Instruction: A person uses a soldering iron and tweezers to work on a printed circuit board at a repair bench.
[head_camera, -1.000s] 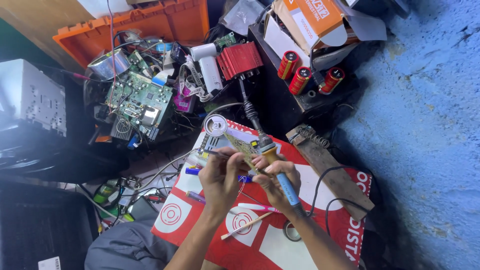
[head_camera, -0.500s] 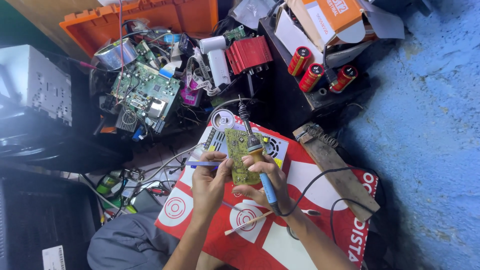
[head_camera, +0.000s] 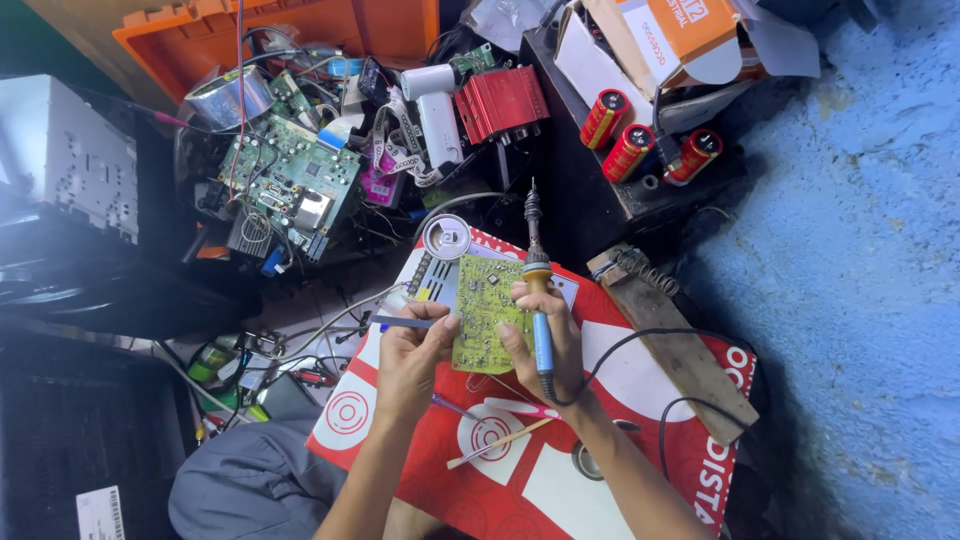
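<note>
The small circuit board (head_camera: 487, 312) is a yellow-green rectangle, longer than wide, its face dotted with tiny dark components and fine traces. It sits upright in the view between both hands, above a red and white printed sheet (head_camera: 640, 350) that covers the work surface.

The left hand (head_camera: 412, 362) is closed, its fingertips pinching the board's left edge and also gripping a thin blue-grey tool (head_camera: 402, 321) that juts out to the left. The right hand (head_camera: 548, 345) is closed too, holding the board's right edge while its fingers wrap a soldering iron (head_camera: 537, 283). The iron has a blue handle and a yellow collar, and its dark metal tip points away from the person, past the board's top edge. A black cord (head_camera: 640, 345) loops from the handle across the sheet.

Just beyond the board lies a round silver tin (head_camera: 446, 238). To the right, a wooden block (head_camera: 672, 335) with a coiled wire spring rests on the sheet. Farther off sit a larger green circuit board (head_camera: 290, 182), a red finned metal case (head_camera: 500, 102) and three red cylindrical capacitors (head_camera: 630, 150). A thin wooden stick (head_camera: 498, 443) lies near the person's wrists.
</note>
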